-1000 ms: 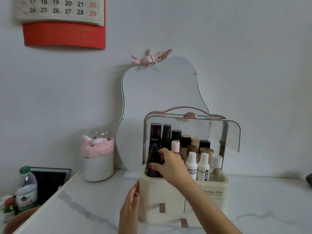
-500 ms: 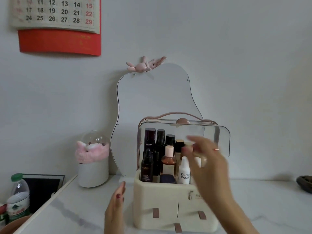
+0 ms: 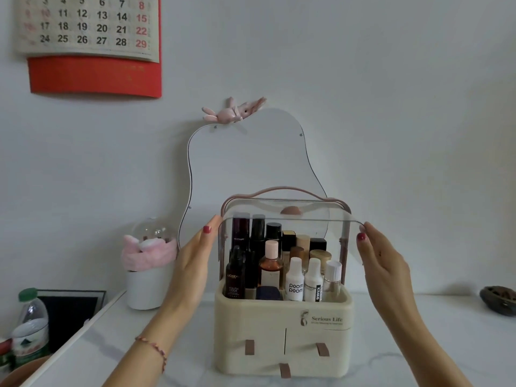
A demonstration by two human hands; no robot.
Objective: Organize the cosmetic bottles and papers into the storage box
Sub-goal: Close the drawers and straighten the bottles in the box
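Cream plastic storage box (image 3: 282, 339) standing on a white marble-patterned table (image 3: 418, 353), its front showing drawer pulls and a printed label. Cosmetic bottles (image 3: 279, 263) stand upright and packed close in the open top compartment, taller dark ones at the back, small white ones at the front right. A clear lid (image 3: 290, 227) is raised over them, its front edge level with the bottle tops, beneath a pink carrying handle (image 3: 282, 191).

Left hand (image 3: 195, 261), fingers straight, rests its fingertips against the lid's left corner; right hand (image 3: 382, 261), fingers likewise extended, touches the right corner. Whether either thumb hooks behind the lid cannot be told.

Bare tabletop lies in front of the box and to its right as far as a dark dish (image 3: 498, 300) near the right margin. Behind the box, close to it, a wavy mirror (image 3: 245, 163) leans on the wall with a pink rabbit figure (image 3: 233, 113) on top. Left of the left wrist stands a white cup (image 3: 142, 289) holding a pink cloth under a clear dome. Beyond the table's left edge stand a water bottle (image 3: 29, 325) and a dark frame (image 3: 69, 311). A calendar (image 3: 89, 29) hangs upper left.
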